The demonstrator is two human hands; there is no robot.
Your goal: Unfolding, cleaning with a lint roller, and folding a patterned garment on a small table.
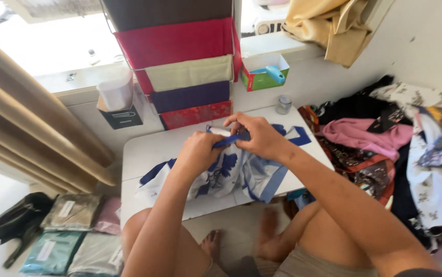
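Both hands meet over the small white folding table (144, 149): left hand (199, 150) and right hand (258, 134) each pinch the blue-edged white floral scarf (231, 174), crumpled across the tabletop.

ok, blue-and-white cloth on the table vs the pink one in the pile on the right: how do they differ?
The blue-and-white cloth is patterned with blue trim; the pink cloth is plain. The blue-and-white cloth lies spread on the white table, gripped by the left hand and right hand; the pink cloth lies crumpled and untouched in the heap of clothes. Both are soft fabric, neither neatly folded.
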